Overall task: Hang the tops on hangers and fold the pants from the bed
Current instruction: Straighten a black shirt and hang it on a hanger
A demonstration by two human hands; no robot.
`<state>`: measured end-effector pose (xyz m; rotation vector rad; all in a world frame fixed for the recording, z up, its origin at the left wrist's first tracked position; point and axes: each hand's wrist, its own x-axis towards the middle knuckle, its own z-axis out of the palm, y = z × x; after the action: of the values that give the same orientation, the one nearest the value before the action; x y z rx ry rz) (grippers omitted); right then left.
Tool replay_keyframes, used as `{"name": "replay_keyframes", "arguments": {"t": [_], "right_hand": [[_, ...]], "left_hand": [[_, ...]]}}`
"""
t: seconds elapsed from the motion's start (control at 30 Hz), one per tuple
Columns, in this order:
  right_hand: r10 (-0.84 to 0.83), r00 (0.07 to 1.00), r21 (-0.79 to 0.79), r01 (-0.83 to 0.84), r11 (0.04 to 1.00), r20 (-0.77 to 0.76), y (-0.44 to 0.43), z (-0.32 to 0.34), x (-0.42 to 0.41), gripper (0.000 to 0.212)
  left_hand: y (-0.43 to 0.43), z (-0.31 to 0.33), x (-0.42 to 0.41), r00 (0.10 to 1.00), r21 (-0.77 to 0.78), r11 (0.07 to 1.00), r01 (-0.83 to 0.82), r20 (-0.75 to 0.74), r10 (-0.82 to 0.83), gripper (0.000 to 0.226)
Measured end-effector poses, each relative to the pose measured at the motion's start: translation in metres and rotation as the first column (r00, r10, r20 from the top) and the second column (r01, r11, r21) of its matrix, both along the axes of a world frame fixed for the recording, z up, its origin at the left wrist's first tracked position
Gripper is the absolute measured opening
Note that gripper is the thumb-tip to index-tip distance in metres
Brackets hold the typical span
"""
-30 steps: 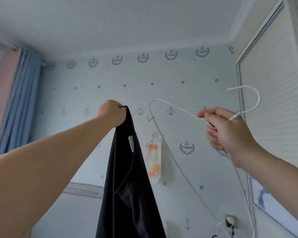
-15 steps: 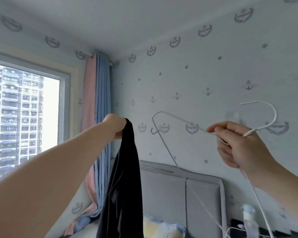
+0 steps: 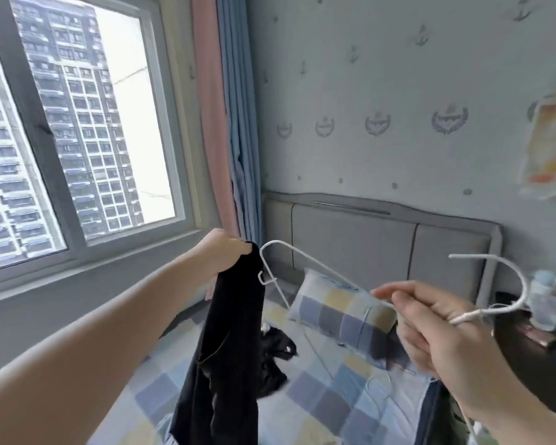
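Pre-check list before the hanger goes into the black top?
1. Left hand grips black top at its upper edge: ok.
2. Right hand pinches white hanger near its neck: ok.
3. Hanger's shoulder end sits right beside the held edge: ok.
4. Hanger inside the top: not ok, the wire shows outside the cloth.
5. Neck opening located: cannot tell, the cloth hangs bunched.
6. Hook free: ok, nothing hangs on it.
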<state>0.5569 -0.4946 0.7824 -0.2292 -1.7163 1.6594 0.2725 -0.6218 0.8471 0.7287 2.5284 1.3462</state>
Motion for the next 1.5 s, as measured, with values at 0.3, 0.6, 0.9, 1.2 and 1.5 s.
{"name": "replay_keyframes", "arguments": {"t": [0.3, 0.6, 0.9, 1.2, 1.5], "right_hand": [[0.064, 0.957, -0.204, -0.005, 0.979, 0.283, -0.034, -0.106, 0.003, 0.023], [-0.116, 0.904, 0.172, 0.048, 0.984, 0.411, -0.038, -0.148, 0.044, 0.034], [-0.099, 0.797, 0.248, -0.065, 0.967, 0.595, -0.027, -0.165, 0.017, 0.025], [-0.005, 0.941, -0.124, 0.049, 0.991, 0.337, -0.025, -0.189, 0.007, 0.028], [0.091, 0.949, -0.086, -0.068, 0.994, 0.302, -0.009, -0.175, 0.018, 0.027]], "left_hand": [[-0.049, -0.121, 0.019, 0.985, -0.081, 0.987, 0.14, 0.114, -0.131, 0.024], [-0.049, -0.2, 0.067, 0.95, -0.076, 0.962, 0.26, 0.198, -0.241, 0.039], [-0.021, -0.198, 0.111, 0.811, -0.077, 0.807, 0.586, 0.063, -0.582, 0.028], [-0.021, -0.199, 0.107, 0.659, -0.376, 0.725, 0.577, -0.31, -0.685, 0.033], [-0.023, -0.199, 0.084, 0.382, -0.488, 0.609, 0.625, -0.488, -0.784, 0.038]]}}
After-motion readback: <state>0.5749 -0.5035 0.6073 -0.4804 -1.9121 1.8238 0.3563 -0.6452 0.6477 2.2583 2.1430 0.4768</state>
